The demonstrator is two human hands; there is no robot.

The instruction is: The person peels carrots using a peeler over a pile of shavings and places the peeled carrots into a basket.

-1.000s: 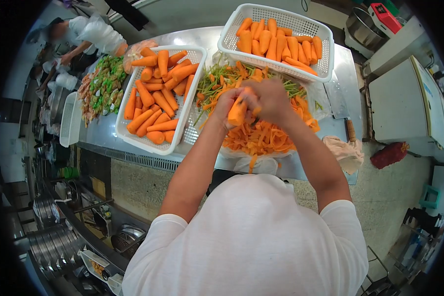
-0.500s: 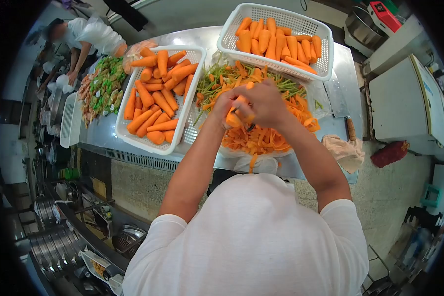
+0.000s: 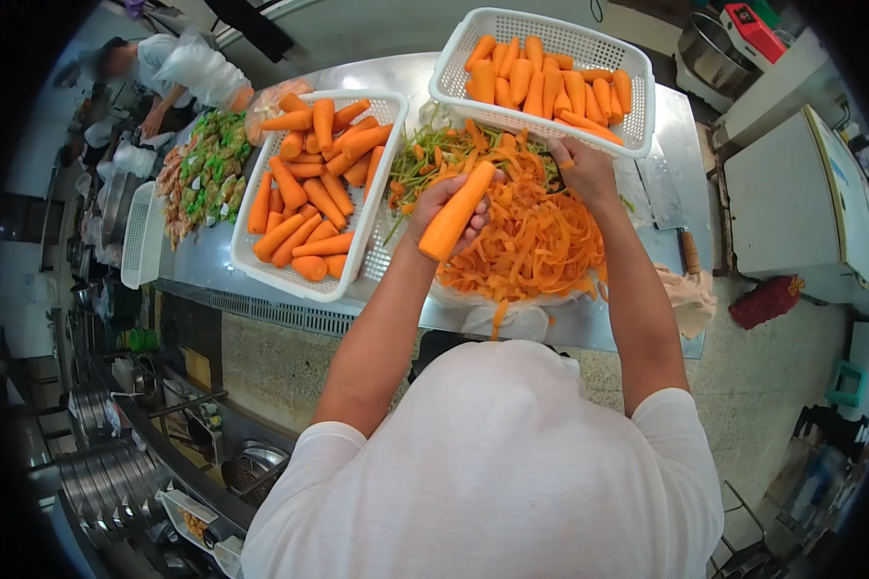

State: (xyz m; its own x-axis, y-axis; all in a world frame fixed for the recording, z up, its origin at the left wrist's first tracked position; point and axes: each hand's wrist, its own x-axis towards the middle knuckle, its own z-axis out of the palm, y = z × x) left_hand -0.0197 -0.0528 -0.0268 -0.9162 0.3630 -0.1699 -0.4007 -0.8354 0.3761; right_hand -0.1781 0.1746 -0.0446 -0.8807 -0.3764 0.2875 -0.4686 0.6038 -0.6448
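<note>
Just now the two hands, bunched together half a second ago, stand apart, and the carrot [image 3: 457,214] that was mostly hidden between them shows nearly its whole length. It lies across the left hand [image 3: 434,203], whose grip is closed around it, the thick end pointing to seven o'clock and the other end to one o'clock. Taking that carrot as the clock's centre, the right hand [image 3: 587,174] has drawn off to between two and three o'clock, beside the upper basket; its fingers are curled, but I cannot tell whether that grip holds a tool. My reading is that this parting marks a gap between strokes on the carrot, its bright, smooth side now open to inspection. The heap of orange peelings [image 3: 560,241] spreads from three to four o'clock, with green stalks [image 3: 417,159] at eleven. A white basket [image 3: 278,280] of carrots sits at nine o'clock, and a second basket [image 3: 649,106], also bearing carrots, at one. Out at three o'clock a wooden-handled cleaver [image 3: 689,253] rests on the metal tabletop [image 3: 386,72], well apart from both hands.
</note>
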